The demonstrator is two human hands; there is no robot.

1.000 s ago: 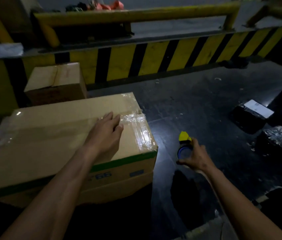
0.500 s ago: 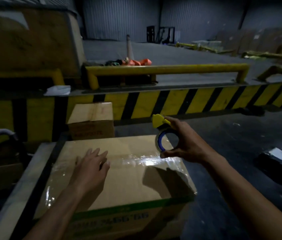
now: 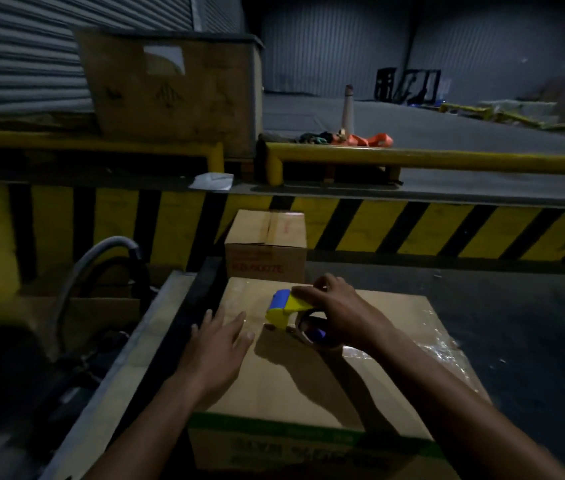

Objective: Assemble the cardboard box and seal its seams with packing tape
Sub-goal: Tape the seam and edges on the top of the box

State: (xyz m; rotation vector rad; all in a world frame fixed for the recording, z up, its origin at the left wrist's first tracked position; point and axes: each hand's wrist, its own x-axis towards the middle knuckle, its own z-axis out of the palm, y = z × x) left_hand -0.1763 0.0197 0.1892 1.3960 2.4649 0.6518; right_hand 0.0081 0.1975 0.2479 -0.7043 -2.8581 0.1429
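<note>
Hose (image 3: 101,258), grey and curved, is recorded at far left in shadow. Worn carton (image 3: 173,88), large, is set high behind it on a raised dock, with a white sheet (image 3: 211,181) lying at the dock's edge below it.

Left hand (image 3: 218,344) is laid palm down on the near-left part of the cardboard box (image 3: 308,382), fingers straight and spread, nothing grasped. The cardboard box is placed low and central, directly under both hands; its top flaps are closed, and a green band (image 3: 308,431) is printed along the upper edge of its front face. A smaller box (image 3: 267,244) is stood just behind its far edge, against the black-and-yellow striped barrier (image 3: 412,230).

Tape dispenser (image 3: 286,308), yellow with blue parts, is pressed to the box top just right of the left hand's fingertips, near but apart from them. Its tape roll (image 3: 312,332) is seen beneath the right hand (image 3: 339,310), whose fingers are curled over the dispenser from above, gripping it.

Clear tape (image 3: 443,351), glossy and wrinkled, is noted across the right part of the box top. A yellow rail (image 3: 447,157) is mounted above the barrier, with a cone (image 3: 347,105) upright beyond it. Dark floor (image 3: 516,306) is recorded at right.
</note>
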